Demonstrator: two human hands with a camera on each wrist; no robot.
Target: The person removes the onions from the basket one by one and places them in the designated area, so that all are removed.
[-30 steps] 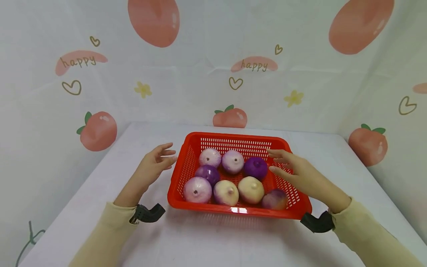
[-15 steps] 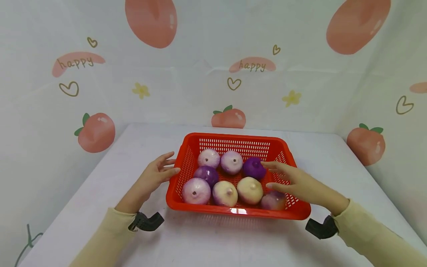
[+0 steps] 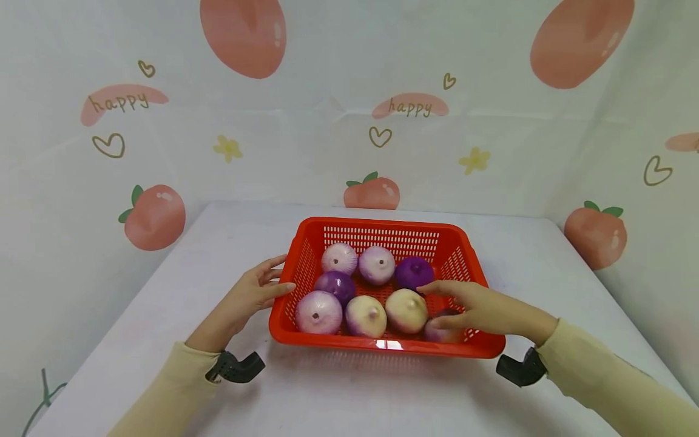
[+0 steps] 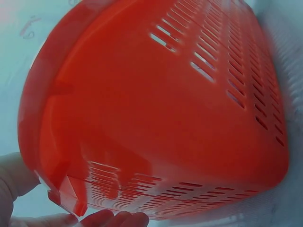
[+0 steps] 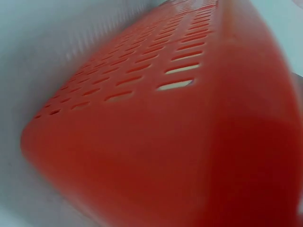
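A red plastic basket with slotted walls holds several onions, some pale purple, some deep purple and some cream. My left hand grips its left rim, thumb over the edge and fingers along the outside wall. In the left wrist view those fingers lie against the slotted side. My right hand reaches over the right rim, its fingers spread and loosely bent. Beneath its thumb is a purplish onion, partly hidden. Its fingertips lie between a dark purple onion and a cream onion.
The basket stands on a white-covered table. Behind it hangs a white cloth backdrop printed with fruit and hearts. Black wrist mounts sit at both cuffs, the right mount near the basket's front right corner. A thin green cord shows at far left.
My left hand has come in to the basket's left rim and taken hold of it. My right hand has moved down and forward over the purplish onion at the front right.
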